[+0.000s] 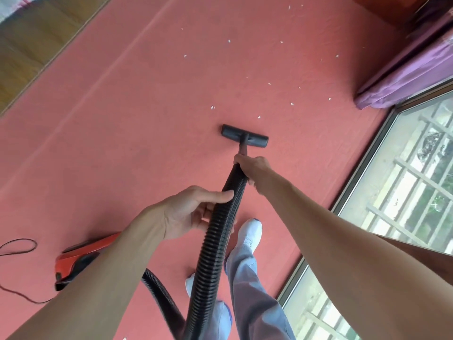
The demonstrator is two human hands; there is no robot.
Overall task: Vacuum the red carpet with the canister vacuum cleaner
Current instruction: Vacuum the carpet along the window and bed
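The red carpet (137,123) fills most of the floor. A black floor nozzle (244,136) lies flat on it in the middle, with several white scraps (212,107) scattered beyond it. My right hand (252,168) grips the top of the wand just behind the nozzle. My left hand (193,212) holds the ribbed black hose (215,239) lower down, fingers wrapped round it. The red and black canister (78,258) sits on the carpet at the lower left, partly hidden by my left forearm.
A thin power cord (18,246) loops on the carpet at the far left. Wooden floor (31,45) borders the carpet upper left. A purple covered piece (411,77) stands upper right, a glass door (402,192) runs along the right. My white shoes (248,233) stand below the hose.
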